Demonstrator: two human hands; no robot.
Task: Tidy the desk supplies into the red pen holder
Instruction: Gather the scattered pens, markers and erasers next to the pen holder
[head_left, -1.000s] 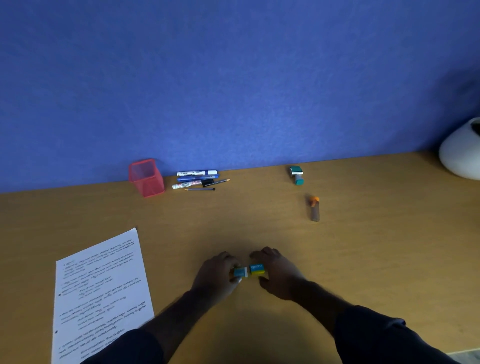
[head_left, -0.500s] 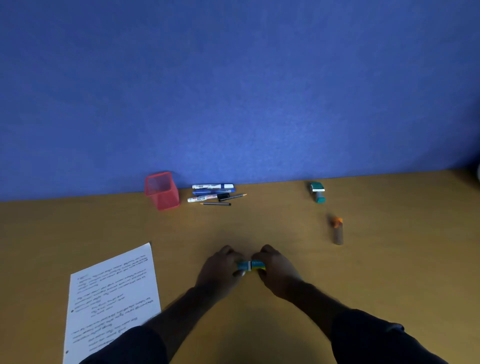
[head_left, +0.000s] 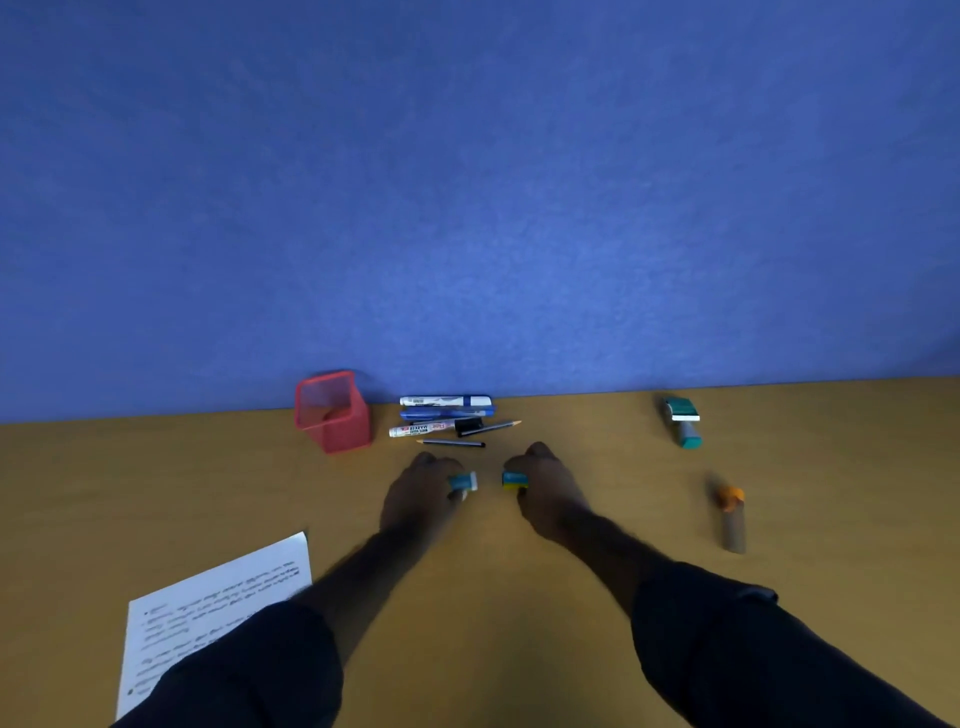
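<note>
The red mesh pen holder (head_left: 332, 410) stands at the back of the desk against the blue wall. Just right of it lie several markers (head_left: 445, 414) and two pencils (head_left: 452, 443). My left hand (head_left: 421, 493) pinches a small blue and white eraser (head_left: 464, 481). My right hand (head_left: 545, 491) pinches a blue and yellow eraser (head_left: 515, 480). The two erasers are a short gap apart, in front of the pencils.
A teal and white stamp-like item (head_left: 682, 420) lies at the back right. An orange-capped brown tube (head_left: 731, 519) lies nearer on the right. A written sheet of paper (head_left: 208, 608) lies at the front left, partly under my left sleeve. The wooden desk (head_left: 156, 493) meets the wall.
My hands have lifted the erasers and carried them toward the markers. The erasers, close together before, are now held apart. The view has tilted upward.
</note>
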